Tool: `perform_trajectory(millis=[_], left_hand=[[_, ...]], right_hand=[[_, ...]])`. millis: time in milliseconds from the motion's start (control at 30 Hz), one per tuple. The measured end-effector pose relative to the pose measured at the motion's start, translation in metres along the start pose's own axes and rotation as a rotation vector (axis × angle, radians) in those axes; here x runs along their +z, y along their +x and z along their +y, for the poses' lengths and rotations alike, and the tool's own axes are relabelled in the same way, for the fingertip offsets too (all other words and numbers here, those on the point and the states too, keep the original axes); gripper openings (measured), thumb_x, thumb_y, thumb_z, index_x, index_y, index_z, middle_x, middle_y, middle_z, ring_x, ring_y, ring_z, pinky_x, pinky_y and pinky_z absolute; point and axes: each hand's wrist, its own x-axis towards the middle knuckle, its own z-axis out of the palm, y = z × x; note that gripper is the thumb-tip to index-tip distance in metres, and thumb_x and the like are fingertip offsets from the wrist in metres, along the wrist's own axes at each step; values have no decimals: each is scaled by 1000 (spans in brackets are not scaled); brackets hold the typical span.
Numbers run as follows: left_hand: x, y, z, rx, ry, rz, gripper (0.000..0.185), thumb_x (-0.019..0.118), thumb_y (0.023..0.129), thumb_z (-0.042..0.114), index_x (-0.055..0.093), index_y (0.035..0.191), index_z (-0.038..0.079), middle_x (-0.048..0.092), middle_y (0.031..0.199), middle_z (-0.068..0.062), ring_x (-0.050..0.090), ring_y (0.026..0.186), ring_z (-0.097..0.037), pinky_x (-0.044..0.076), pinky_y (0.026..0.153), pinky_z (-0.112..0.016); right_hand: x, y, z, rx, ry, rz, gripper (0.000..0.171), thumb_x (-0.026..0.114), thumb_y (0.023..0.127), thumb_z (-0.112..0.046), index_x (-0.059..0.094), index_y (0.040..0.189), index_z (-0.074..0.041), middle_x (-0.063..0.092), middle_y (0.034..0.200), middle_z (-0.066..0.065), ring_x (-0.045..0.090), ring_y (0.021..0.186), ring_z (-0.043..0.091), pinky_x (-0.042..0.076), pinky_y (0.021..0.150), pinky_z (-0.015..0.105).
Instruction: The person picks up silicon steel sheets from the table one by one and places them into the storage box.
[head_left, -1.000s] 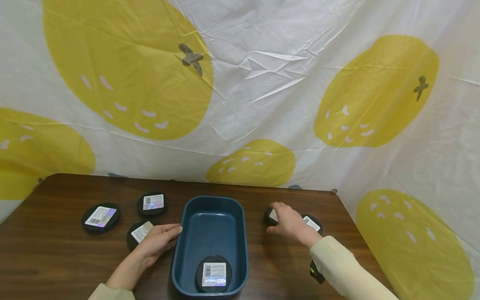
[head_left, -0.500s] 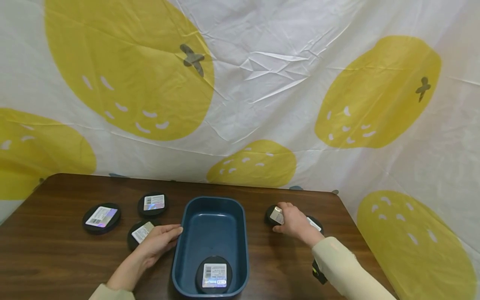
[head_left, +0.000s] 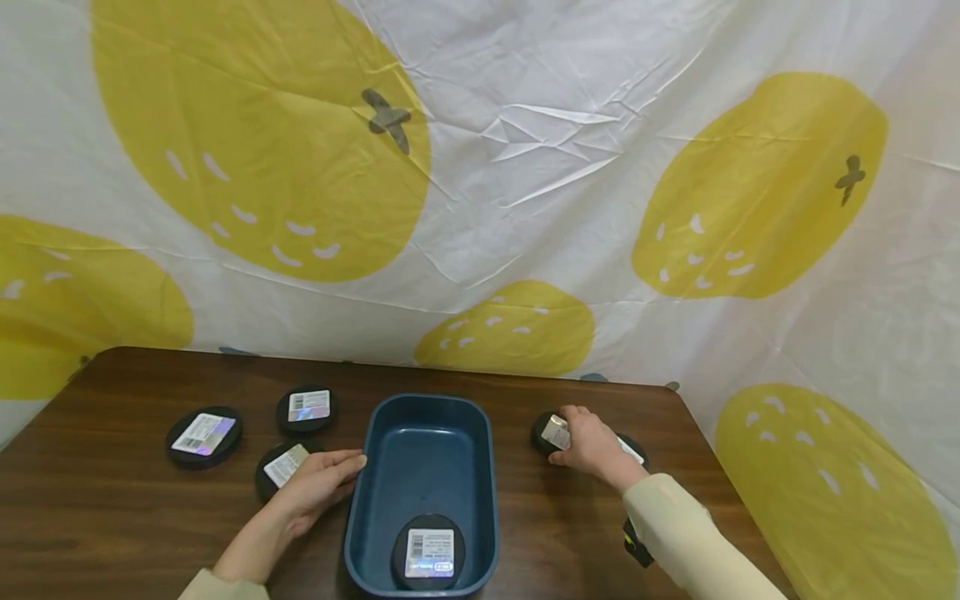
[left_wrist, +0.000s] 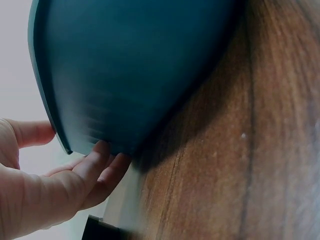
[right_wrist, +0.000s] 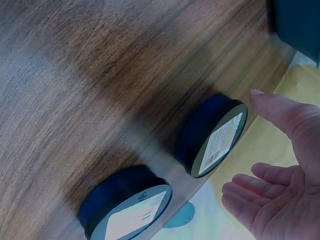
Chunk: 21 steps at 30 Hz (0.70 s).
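My left hand [head_left: 318, 486] is at the left side of a dark blue rectangular tub [head_left: 491, 492], with the thumb at its rim and fingertips against its outer wall in the left wrist view. Inside the tub's near end lies a flat round black disc [head_left: 427, 579] with a white barcode label. At the right, my right hand [head_left: 592, 446] hovers with spread thumb and fingers over a similar labelled disc [right_wrist: 212, 137]. Space shows between its thumb and that disc in the right wrist view. Partly behind the hand is another disc [head_left: 636, 447].
Left of the tub, on the brown wooden table [head_left: 97, 517], lie a disc [head_left: 202, 437] at far left, one at the back [head_left: 306, 410], and one [head_left: 279, 467] beside my left hand. A white cloth with yellow fruit print [head_left: 525, 208] hangs behind the table.
My right hand has shifted slightly right and uncovered more of the label on the disc under it. The left hand and the tub stay in place.
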Motion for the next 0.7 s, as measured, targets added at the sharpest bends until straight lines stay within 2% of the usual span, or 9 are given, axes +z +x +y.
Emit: perform_trajectory(millis=[200, 433, 700], left_hand=[[0, -1, 0, 2, -1, 2, 47, 41, 98, 9, 32, 128, -26, 42, 131, -37, 44, 122, -36, 38, 102, -46], [0, -1, 0, 1, -3, 1, 46, 41, 98, 8, 33, 128, -26, 44, 130, -36, 46, 120, -33, 38, 101, -46], [0, -2, 1, -2, -5, 1, 46, 41, 98, 8, 33, 128, -25, 45, 129, -35, 48, 118, -30, 38, 102, -46]], right_hand=[[1, 2, 2, 36, -1, -36, 75, 82, 71, -23, 45, 128, 8, 52, 123, 24, 54, 102, 35, 48, 82, 48], [3, 5, 1, 58, -19, -42, 75, 83, 70, -27, 47, 126, 8, 54, 119, 25, 55, 101, 36, 49, 82, 48], [5, 8, 1, 86, -14, -60, 79, 83, 69, -30, 46, 126, 10, 53, 120, 27, 53, 107, 39, 47, 87, 50]])
